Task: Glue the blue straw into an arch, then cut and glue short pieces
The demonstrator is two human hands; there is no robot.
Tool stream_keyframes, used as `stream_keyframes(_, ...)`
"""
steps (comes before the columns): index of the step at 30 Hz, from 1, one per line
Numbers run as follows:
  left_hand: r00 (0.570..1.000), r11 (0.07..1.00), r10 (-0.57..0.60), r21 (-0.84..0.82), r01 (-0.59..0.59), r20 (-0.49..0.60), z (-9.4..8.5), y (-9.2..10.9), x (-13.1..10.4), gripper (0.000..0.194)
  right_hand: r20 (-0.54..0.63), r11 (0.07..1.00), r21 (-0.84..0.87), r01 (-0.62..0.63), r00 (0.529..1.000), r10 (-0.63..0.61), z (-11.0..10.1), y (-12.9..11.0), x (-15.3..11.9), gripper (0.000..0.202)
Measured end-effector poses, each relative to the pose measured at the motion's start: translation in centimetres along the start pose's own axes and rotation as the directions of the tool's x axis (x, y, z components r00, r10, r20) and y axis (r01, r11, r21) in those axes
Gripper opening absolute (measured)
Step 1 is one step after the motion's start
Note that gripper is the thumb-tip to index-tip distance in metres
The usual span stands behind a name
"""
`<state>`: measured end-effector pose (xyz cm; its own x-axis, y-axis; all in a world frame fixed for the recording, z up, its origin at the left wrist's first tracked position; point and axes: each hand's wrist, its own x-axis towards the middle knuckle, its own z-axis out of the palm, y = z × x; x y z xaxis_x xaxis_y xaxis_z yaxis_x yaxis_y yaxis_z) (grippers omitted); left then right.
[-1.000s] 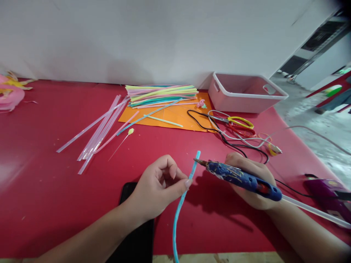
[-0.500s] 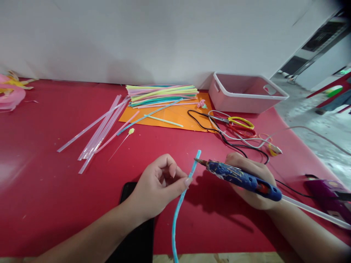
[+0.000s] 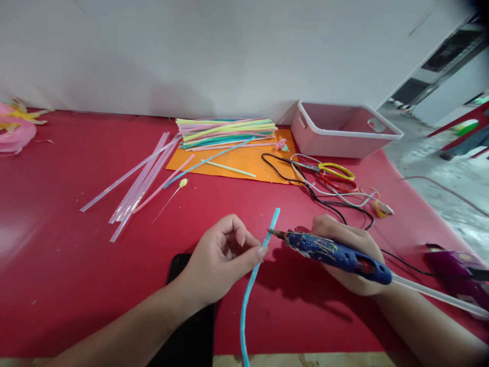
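Note:
Between thumb and forefinger, my left hand pinches a light-blue pipe cleaner near its upper end. The rest of it curves down past the table's front edge. My right hand is wrapped round a dark-blue hot glue gun, which is scuffed and coated with dried glue. Its nozzle points left, at or touching the pipe cleaner just above my left fingertips. A clear glue stick sticks out of the gun's rear. Under my left forearm lies a black phone-like slab.
Several coloured pipe cleaners lie on an orange sheet at the back. Translucent glue sticks and a yellow-tipped wire lie left. Scissors, cables and a pink bin stand right. A purple device sits far right.
The glue gun's nozzle has moved slightly down and left along the pipe cleaner, towards my left fingertips. My left hand has stayed in place.

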<state>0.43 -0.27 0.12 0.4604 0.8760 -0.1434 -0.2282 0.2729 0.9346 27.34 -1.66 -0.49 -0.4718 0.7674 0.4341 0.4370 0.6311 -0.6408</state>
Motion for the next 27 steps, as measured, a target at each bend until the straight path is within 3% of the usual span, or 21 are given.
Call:
stream_keyframes(4, 0.997, 0.999, 0.023, 0.037, -0.020, -0.073, -0.16, -0.38, 0.16, 0.026, -0.090, 0.997, 0.055, -0.054, 0.994, 0.059, -0.23, -0.57, -0.19, 0.010)
stream_keyframes(7, 0.997, 0.997, 0.052, 0.061, -0.048, -0.065, -0.31, -0.66, 0.17, 0.025, -0.138, 0.993, 0.059, -0.100, 0.985, 0.107, -0.30, -0.64, -0.49, 0.011)
stream_keyframes(13, 0.998, 0.991, -0.033, 0.131, 0.026, 0.053, -0.41, -0.35, -0.06, 0.040, -0.067, 0.994, 0.073, -0.081, 0.994, 0.086, -0.29, -0.56, -0.42, 0.007)
stream_keyframes(18, 0.997, 0.989, -0.057, 0.141, 0.049, 0.047, -0.46, -0.17, -0.23, 0.046, -0.044, 0.992, 0.103, -0.070, 0.996, 0.075, -0.30, -0.50, -0.21, 0.008)
stream_keyframes(23, 1.000, 0.979, -0.002, 0.206, -0.003, 0.024, -0.44, -0.18, -0.37, 0.045, 0.040, 0.989, 0.128, -0.070, 0.997, 0.065, -0.21, -0.34, -0.06, 0.009)
stream_keyframes(27, 0.996, 0.953, 0.086, 0.293, -0.081, -0.003, -0.28, -0.09, -0.50, 0.042, 0.042, 0.989, 0.134, -0.061, 0.998, 0.055, -0.23, -0.18, -0.20, 0.008)
